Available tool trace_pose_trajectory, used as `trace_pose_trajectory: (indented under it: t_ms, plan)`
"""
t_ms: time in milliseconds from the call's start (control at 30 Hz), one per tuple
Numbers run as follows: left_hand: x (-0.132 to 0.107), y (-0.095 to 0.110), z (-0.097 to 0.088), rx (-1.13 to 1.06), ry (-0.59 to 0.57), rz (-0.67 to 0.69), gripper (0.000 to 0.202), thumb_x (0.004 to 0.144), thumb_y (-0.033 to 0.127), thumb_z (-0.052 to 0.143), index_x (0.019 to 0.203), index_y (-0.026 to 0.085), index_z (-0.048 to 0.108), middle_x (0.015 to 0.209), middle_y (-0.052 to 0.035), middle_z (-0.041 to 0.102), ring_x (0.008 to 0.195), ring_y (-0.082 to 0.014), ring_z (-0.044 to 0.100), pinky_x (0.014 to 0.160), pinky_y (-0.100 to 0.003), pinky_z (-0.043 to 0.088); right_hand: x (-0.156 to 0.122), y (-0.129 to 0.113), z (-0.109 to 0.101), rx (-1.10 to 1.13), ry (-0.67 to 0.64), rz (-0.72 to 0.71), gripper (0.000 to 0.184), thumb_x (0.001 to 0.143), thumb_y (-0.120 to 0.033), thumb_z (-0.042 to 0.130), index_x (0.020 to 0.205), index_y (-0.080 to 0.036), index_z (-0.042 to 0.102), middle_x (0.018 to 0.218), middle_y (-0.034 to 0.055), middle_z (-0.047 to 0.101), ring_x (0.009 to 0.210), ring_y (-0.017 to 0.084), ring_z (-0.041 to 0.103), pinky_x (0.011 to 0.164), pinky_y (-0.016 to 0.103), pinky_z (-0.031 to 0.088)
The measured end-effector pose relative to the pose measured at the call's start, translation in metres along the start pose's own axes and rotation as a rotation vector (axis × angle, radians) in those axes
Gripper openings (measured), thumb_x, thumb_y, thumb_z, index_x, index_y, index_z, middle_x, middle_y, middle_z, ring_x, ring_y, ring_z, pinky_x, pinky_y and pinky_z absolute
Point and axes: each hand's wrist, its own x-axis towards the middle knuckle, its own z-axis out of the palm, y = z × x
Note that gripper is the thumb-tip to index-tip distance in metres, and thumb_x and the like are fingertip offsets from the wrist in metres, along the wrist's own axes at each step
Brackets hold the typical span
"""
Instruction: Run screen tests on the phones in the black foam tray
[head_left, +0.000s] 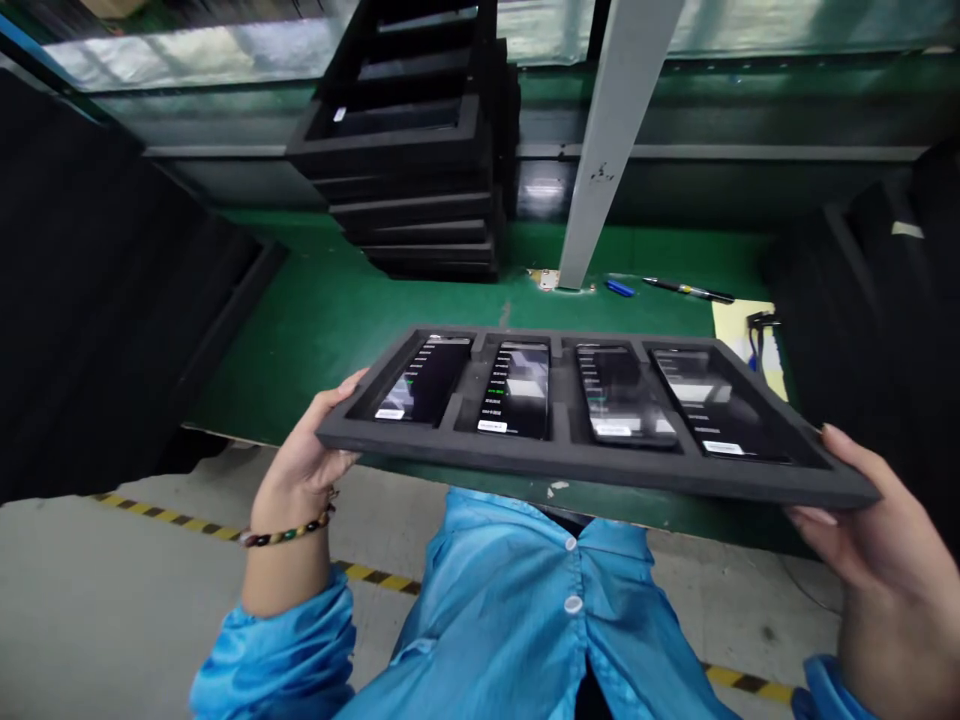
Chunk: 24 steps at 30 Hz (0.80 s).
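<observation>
A black foam tray (pixel 510 458) is held up over the front edge of the green table, its top facing me. My left hand (pixel 311 440) grips its left end, thumb on the rim. At the opposite end, my right hand (pixel 874 520) is closed around the right corner. Several smartphones lie in separate slots, screens up and lit with lines of text: one phone (pixel 439 380) at the far left, a second phone (pixel 517 385), a third phone (pixel 619 395) and another phone (pixel 724 405) at the right. Each carries a small white label near its lower edge.
A stack of black foam trays (pixel 420 200) stands at the back, phones in its top one. More black trays rise at the left (pixel 112 280) and right (pixel 862 260). A grey post (pixel 611 150), a blue pen cap (pixel 619 288), a pen (pixel 686 290) and yellow paper (pixel 731 320) are on the green table (pixel 315 300).
</observation>
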Motion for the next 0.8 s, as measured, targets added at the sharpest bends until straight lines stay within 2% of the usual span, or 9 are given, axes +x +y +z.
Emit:
trace_pose_trajectory:
  t_ms: [133, 200, 300, 367, 433, 533, 633, 700, 800]
  plan:
    - [-0.004, -0.02, -0.015, 0.342, 0.077, 0.076, 0.055, 0.087, 0.052, 0.082, 0.135, 0.026, 0.071, 0.106, -0.0024, 0.081, 0.075, -0.0169, 0.073, 0.061, -0.026, 0.061, 0.002, 0.031, -0.005, -0.171, 0.019, -0.151, 0.045, 0.087, -0.056, 0.081, 0.122, -0.028, 0.082, 0.112, 0.0105, 0.081, 0.094, 0.028, 0.076, 0.079, 0.041, 0.061]
    - [-0.004, -0.03, -0.017, 0.641, 0.112, 0.254, 0.049, 0.092, 0.059, 0.077, 0.128, 0.026, 0.074, 0.108, -0.0053, 0.08, 0.091, -0.0235, 0.075, 0.077, -0.034, 0.063, 0.003, 0.046, -0.002, -0.436, 0.033, -0.309, 0.046, 0.092, -0.057, 0.077, 0.127, -0.027, 0.082, 0.123, 0.0127, 0.08, 0.116, 0.034, 0.074, 0.098, 0.048, 0.058]
    - [0.0, -0.037, -0.003, 1.066, 0.216, 0.668, 0.036, 0.1, 0.056, 0.07, 0.118, 0.025, 0.076, 0.126, -0.0101, 0.079, 0.127, -0.0329, 0.069, 0.114, -0.052, 0.053, 0.002, 0.056, 0.019, -0.822, 0.222, -0.669, 0.05, 0.101, -0.061, 0.065, 0.13, -0.022, 0.081, 0.116, 0.017, 0.077, 0.121, 0.04, 0.069, 0.107, 0.061, 0.051]
    - [0.004, -0.038, 0.013, 1.26, 0.143, 0.86, 0.036, 0.105, 0.051, 0.066, 0.129, 0.026, 0.072, 0.137, -0.0099, 0.078, 0.135, -0.0336, 0.066, 0.126, -0.06, 0.04, -0.001, 0.053, 0.039, -0.938, 0.295, -0.924, 0.051, 0.107, -0.056, 0.057, 0.138, -0.02, 0.075, 0.129, 0.0197, 0.074, 0.133, 0.043, 0.064, 0.114, 0.066, 0.046]
    - [0.004, -0.038, 0.026, 1.398, -0.025, 0.934, 0.04, 0.107, 0.049, 0.063, 0.14, 0.025, 0.067, 0.141, -0.0099, 0.077, 0.133, -0.0326, 0.069, 0.131, -0.062, 0.033, -0.008, 0.048, 0.055, -1.001, 0.165, -1.085, 0.05, 0.112, -0.047, 0.05, 0.152, -0.021, 0.064, 0.155, 0.0195, 0.064, 0.149, 0.041, 0.056, 0.123, 0.066, 0.04]
    - [-0.005, -0.036, 0.036, 1.493, -0.097, 1.005, 0.039, 0.107, 0.046, 0.067, 0.137, 0.023, 0.068, 0.116, -0.0074, 0.084, 0.108, -0.029, 0.078, 0.125, -0.056, 0.041, -0.025, 0.042, 0.061, -1.112, -0.056, -1.135, 0.051, 0.114, -0.042, 0.05, 0.161, -0.024, 0.053, 0.16, 0.0143, 0.063, 0.142, 0.035, 0.064, 0.113, 0.053, 0.049]
    - [-0.015, -0.038, 0.054, 1.467, -0.109, 1.054, 0.027, 0.106, 0.042, 0.069, 0.126, 0.024, 0.072, 0.096, -0.0035, 0.083, 0.092, -0.0264, 0.076, 0.104, -0.047, 0.055, -0.037, 0.037, 0.068, -1.085, -0.028, -1.135, 0.04, 0.112, -0.038, 0.056, 0.149, -0.025, 0.063, 0.133, 0.0103, 0.078, 0.104, 0.027, 0.076, 0.084, 0.042, 0.054]
    - [-0.016, -0.042, 0.081, 1.471, -0.183, 1.041, 0.03, 0.107, 0.043, 0.067, 0.129, 0.024, 0.073, 0.12, -0.0086, 0.083, 0.111, -0.0293, 0.075, 0.102, -0.047, 0.057, -0.036, 0.032, 0.088, -1.057, -0.011, -1.175, 0.036, 0.111, -0.038, 0.058, 0.143, -0.024, 0.068, 0.135, 0.0126, 0.076, 0.11, 0.029, 0.074, 0.088, 0.043, 0.055]
    - [-0.012, -0.05, 0.12, 1.498, -0.313, 1.053, 0.055, 0.106, 0.052, 0.066, 0.152, 0.022, 0.064, 0.156, -0.0151, 0.068, 0.144, -0.0368, 0.062, 0.124, -0.059, 0.046, -0.031, 0.027, 0.127, -1.145, -0.108, -1.228, 0.047, 0.112, -0.042, 0.056, 0.154, -0.023, 0.064, 0.165, 0.0154, 0.058, 0.155, 0.042, 0.05, 0.119, 0.061, 0.045]
